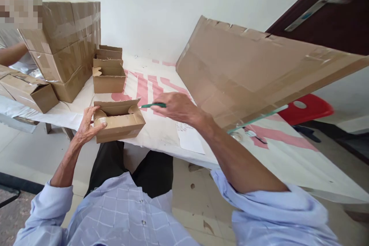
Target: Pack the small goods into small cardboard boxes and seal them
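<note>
A small cardboard box (121,127) sits at the table's front edge with its top flaps partly raised. My left hand (88,125) grips the box at its left end, thumb on the front flap and fingers at the back corner. In my right hand (175,107) is a slim green tool (154,105) with a pale tip, its exact kind unclear. The tip points left and lies close to the box's right end; I cannot tell whether it touches.
Open boxes (108,83) stand in a row behind. Stacked taped cartons (65,38) rise at the left, near another person's arm (13,54). A large cardboard sheet (245,65) leans at the right, beyond a paper sheet (190,140). A red stool (311,109) stands behind the table.
</note>
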{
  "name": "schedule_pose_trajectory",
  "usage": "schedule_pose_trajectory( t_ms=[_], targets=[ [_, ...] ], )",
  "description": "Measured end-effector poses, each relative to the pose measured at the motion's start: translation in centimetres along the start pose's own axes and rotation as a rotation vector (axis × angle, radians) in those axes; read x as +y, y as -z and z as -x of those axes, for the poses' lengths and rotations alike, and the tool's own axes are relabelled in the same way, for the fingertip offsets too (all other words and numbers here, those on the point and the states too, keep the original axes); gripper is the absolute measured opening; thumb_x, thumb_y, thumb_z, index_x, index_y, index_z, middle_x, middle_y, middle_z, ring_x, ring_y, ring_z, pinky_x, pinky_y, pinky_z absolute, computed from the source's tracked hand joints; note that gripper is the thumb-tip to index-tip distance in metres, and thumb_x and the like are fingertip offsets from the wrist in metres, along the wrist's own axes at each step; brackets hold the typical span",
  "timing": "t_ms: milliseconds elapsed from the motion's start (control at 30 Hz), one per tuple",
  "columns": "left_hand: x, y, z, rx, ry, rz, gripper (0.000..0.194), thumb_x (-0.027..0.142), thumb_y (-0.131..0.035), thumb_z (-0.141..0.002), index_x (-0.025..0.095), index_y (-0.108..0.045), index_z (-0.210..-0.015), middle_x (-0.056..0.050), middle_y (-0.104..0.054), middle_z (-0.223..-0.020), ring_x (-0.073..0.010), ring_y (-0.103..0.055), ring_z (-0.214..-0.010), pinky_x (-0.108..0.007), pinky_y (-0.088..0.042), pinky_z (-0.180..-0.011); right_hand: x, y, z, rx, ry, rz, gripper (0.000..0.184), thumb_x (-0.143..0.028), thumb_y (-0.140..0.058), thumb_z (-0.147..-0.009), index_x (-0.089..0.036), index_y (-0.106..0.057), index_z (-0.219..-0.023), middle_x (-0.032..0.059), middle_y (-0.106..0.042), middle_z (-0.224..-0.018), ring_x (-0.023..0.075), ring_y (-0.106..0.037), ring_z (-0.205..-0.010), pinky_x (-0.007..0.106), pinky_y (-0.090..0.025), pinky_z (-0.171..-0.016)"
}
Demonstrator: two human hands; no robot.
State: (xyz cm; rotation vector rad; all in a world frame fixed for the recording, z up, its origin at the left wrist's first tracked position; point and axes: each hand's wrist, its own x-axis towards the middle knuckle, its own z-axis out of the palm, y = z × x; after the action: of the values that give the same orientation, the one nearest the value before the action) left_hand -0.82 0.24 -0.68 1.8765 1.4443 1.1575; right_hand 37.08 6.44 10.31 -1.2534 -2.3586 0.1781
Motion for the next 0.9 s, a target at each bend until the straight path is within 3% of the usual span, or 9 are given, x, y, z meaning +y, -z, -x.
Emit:
schedule_pose_trajectory(
  t_ms=[67, 133, 267, 333, 400, 567, 667, 767, 900],
  targets=[
    [0.1, 0.2, -0.2, -0.009, 0.007, 0.005, 0.076, 0.063, -0.083, -0.086, 0.032, -0.060, -0.152, -0.012, -0.051, -0.160, -0.0399, -0.054, -0.153, -0.050, -0.066, -0.107, 3.3, 0.0, 2.0, 0.131, -0.018, -0.007, 0.027, -0.046, -0.067, -0.108, -0.025, -0.084, -0.104, 0.0091, -0.081, -0.104, 0.0258, -0.068, -0.090, 0.039, -0.048, -0.078],
    [0.0, 0.5, -0.4, -0.013, 0.015, 0.015, 0.076, 0.067, -0.084, -0.084, 0.033, -0.063, -0.149, -0.011, -0.052, -0.161, -0.0405, -0.054, -0.153, -0.050, -0.066, -0.107, 5.8, -1.7, 4.2, 0.199, -0.140, 0.028, 0.026, -0.046, -0.068, -0.105, -0.024, -0.082, -0.109, 0.0094, -0.079, -0.104, 0.0252, -0.068, -0.087, 0.038, -0.049, -0.076],
    [-0.1, 1.2, -0.9, -0.008, 0.027, 0.062, 0.066, 0.075, -0.071, -0.093, 0.028, -0.071, -0.140, -0.013, -0.057, -0.159, -0.0403, -0.056, -0.152, -0.050, -0.066, -0.108, 8.1, -8.4, 8.1, 0.077, -0.410, 0.073, 0.027, -0.037, -0.067, -0.101, -0.017, -0.080, -0.115, 0.0116, -0.078, -0.106, 0.0255, -0.070, -0.088, 0.035, -0.050, -0.075],
    [-0.1, 1.8, -1.1, -0.011, 0.009, 0.079, 0.062, 0.075, -0.062, -0.099, 0.026, -0.074, -0.135, -0.014, -0.063, -0.153, -0.0393, -0.057, -0.151, -0.050, -0.063, -0.114, 8.4, -11.1, 9.1, 0.053, -0.474, 0.046, 0.026, -0.036, -0.067, -0.100, -0.017, -0.079, -0.114, 0.0130, -0.078, -0.109, 0.0271, -0.072, -0.095, 0.036, -0.053, -0.080],
    [0.1, 2.2, -1.3, -0.023, 0.015, 0.096, 0.062, 0.076, -0.060, -0.101, 0.025, -0.077, -0.130, -0.015, -0.066, -0.151, -0.0389, -0.061, -0.148, -0.050, -0.063, -0.114, 8.4, -12.5, 9.1, 0.089, -0.471, -0.006, 0.027, -0.038, -0.065, -0.101, -0.017, -0.079, -0.112, 0.0140, -0.077, -0.110, 0.0288, -0.072, -0.100, 0.039, -0.057, -0.087],
    [0.3, 2.6, -1.6, -0.021, 0.121, 0.178, 0.065, 0.080, -0.062, -0.098, 0.025, -0.078, -0.129, -0.014, -0.066, -0.158, -0.0398, -0.066, -0.143, -0.048, -0.068, -0.103, 5.3, -11.7, 5.7, 0.288, -0.157, -0.123, 0.034, -0.040, -0.055, -0.109, -0.020, -0.079, -0.121, 0.0159, -0.077, -0.120, 0.0333, -0.069, -0.120, 0.051, -0.057, -0.108],
    [0.0, 2.5, -1.9, -0.014, 0.143, 0.199, 0.062, 0.076, -0.071, -0.092, 0.025, -0.078, -0.127, -0.013, -0.069, -0.156, -0.0395, -0.068, -0.140, -0.051, -0.067, -0.106, 1.8, -10.7, 2.7, 0.223, 0.056, -0.116, 0.038, -0.045, -0.060, -0.111, -0.020, -0.079, -0.133, 0.0171, -0.075, -0.134, 0.0350, -0.064, -0.131, 0.054, -0.052, -0.118],
    [-0.5, 2.4, -2.1, -0.028, 0.127, 0.189, 0.062, 0.070, -0.079, -0.087, 0.024, -0.077, -0.129, -0.014, -0.070, -0.156, -0.0390, -0.067, -0.145, -0.053, -0.063, -0.115, -1.3, -10.0, 0.9, 0.075, 0.159, -0.093, 0.043, -0.043, -0.072, -0.106, -0.015, -0.077, -0.138, 0.0198, -0.074, -0.134, 0.0360, -0.064, -0.128, 0.054, -0.053, -0.115],
    [-0.9, 2.3, -2.0, -0.059, 0.112, 0.169, 0.074, 0.068, -0.087, -0.080, 0.025, -0.073, -0.138, -0.016, -0.067, -0.158, -0.0411, -0.063, -0.150, -0.050, -0.066, -0.107, -3.7, -9.4, 2.3, 0.096, 0.213, -0.010, 0.026, -0.030, -0.065, -0.110, -0.019, -0.078, -0.129, 0.0166, -0.076, -0.125, 0.0340, -0.065, -0.119, 0.050, -0.054, -0.108]
  ],
)
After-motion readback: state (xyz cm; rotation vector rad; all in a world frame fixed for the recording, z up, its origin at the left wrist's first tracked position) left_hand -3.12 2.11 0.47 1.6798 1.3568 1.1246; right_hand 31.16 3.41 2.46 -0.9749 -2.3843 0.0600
